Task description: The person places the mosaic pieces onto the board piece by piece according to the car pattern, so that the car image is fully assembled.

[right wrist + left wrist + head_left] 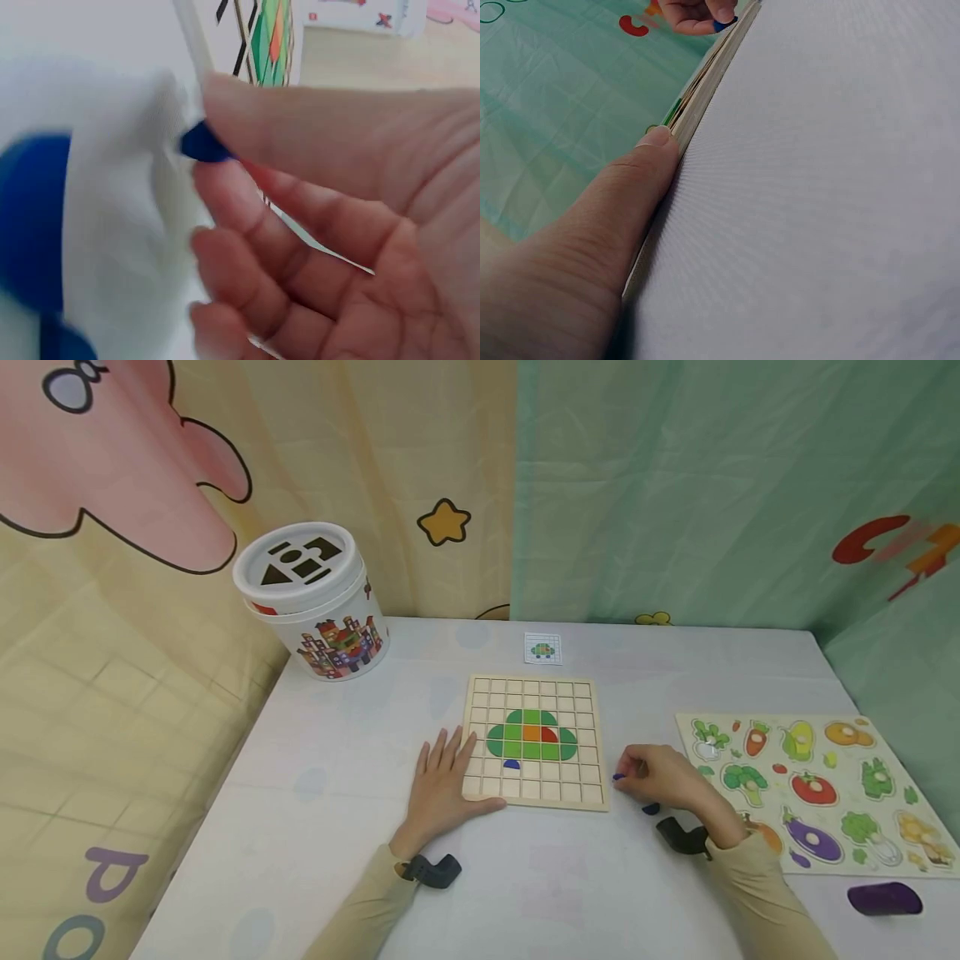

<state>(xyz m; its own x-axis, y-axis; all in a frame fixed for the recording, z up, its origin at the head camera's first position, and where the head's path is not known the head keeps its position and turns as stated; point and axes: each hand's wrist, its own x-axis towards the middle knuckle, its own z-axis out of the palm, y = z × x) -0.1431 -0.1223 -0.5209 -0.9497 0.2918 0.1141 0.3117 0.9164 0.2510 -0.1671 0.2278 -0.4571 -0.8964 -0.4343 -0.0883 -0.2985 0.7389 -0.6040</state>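
My left hand [442, 789] lay flat, fingers straight, on the near-left corner of the grid board [534, 742], its thumb along the board's edge. My right hand [663, 781] sat just right of the board, thumb and fingertips pinching a small blue piece [619, 777] low over the table [337, 793]. A second blue piece [651, 808] lay just beside that hand. I judged the pinch shallow: the piece could slip, or my wrist could nudge the loose one away.
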